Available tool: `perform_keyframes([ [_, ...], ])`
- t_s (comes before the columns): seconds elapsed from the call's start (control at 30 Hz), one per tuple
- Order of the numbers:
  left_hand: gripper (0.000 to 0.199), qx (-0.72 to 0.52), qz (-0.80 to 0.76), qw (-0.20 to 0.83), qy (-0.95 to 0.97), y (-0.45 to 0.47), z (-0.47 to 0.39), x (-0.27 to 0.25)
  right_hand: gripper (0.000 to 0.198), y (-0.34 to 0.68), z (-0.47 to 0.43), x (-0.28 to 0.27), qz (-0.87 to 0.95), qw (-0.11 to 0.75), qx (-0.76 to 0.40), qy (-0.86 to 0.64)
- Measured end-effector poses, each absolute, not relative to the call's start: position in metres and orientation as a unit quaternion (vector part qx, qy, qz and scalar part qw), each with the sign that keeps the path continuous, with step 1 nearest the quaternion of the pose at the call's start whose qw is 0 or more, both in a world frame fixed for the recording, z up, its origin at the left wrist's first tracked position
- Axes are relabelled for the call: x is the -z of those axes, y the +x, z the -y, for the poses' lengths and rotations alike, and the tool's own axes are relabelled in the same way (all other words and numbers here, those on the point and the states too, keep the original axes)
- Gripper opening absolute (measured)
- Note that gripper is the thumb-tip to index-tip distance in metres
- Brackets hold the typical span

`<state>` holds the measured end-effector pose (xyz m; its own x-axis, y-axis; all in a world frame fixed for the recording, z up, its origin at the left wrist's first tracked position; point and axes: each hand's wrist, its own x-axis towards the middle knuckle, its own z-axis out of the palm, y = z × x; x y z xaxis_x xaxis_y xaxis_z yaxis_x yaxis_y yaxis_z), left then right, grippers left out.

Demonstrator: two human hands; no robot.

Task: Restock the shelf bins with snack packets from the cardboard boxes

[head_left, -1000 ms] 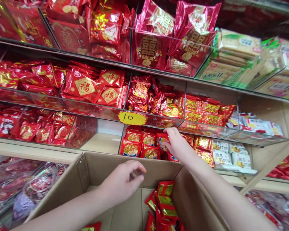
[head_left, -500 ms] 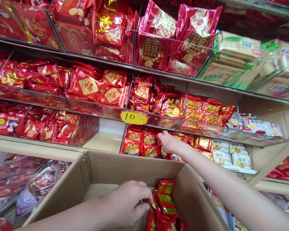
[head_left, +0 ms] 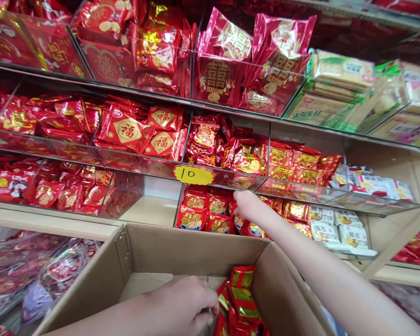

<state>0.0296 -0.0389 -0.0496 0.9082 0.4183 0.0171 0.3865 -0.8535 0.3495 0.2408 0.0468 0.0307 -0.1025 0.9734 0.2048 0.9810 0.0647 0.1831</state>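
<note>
My left hand (head_left: 192, 303) is inside a cardboard box (head_left: 196, 249), fingers curled toward the thumb. Just right of it lie red and gold snack packets (head_left: 244, 298), piled against the box's right side. No packet shows between those fingers, though their far side is hidden. My right hand (head_left: 247, 205) reaches over the box into a lower shelf bin, its fingers bent down among red snack packets (head_left: 219, 223) standing in rows. What these fingers grip, if anything, is out of sight behind the hand.
Above the right hand runs a clear-fronted shelf with a yellow price tag (head_left: 193, 174) reading 10. White packets (head_left: 352, 237) sit right of the right forearm. Red packets (head_left: 129, 130) fill bins above, and plastic-wrapped goods (head_left: 61, 266) lie left of the box.
My left hand has shifted slightly left and down, a little apart from the packets in the box. My right hand stays at the lower bin; its fingers have moved slightly.
</note>
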Motion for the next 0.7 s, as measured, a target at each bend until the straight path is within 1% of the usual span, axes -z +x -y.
perform_keyframes([
  [0.13, 0.019, -0.022, -0.216, 0.177, 0.96, 0.029, 0.038, 0.051, 0.01, 0.241, -0.045, -0.03, 0.725, 0.007, 0.143, -0.674],
  [0.43, 0.021, -0.01, -0.225, 0.187, 0.956, 0.026, 0.039, 0.05, 0.013, 0.247, -0.041, -0.024, 0.72, -0.015, 0.165, -0.674],
  [0.5, 0.022, -0.013, -0.226, 0.19, 0.955, 0.025, 0.038, 0.053, 0.015, 0.247, -0.04, -0.024, 0.716, -0.018, 0.174, -0.675],
  [0.63, 0.022, -0.016, -0.229, 0.192, 0.954, 0.023, 0.037, 0.058, 0.025, 0.241, -0.032, -0.02, 0.712, -0.018, 0.199, -0.673],
  [0.7, 0.023, -0.012, -0.232, 0.19, 0.954, 0.023, 0.038, 0.058, 0.027, 0.235, -0.028, -0.016, 0.71, -0.013, 0.214, -0.671],
])
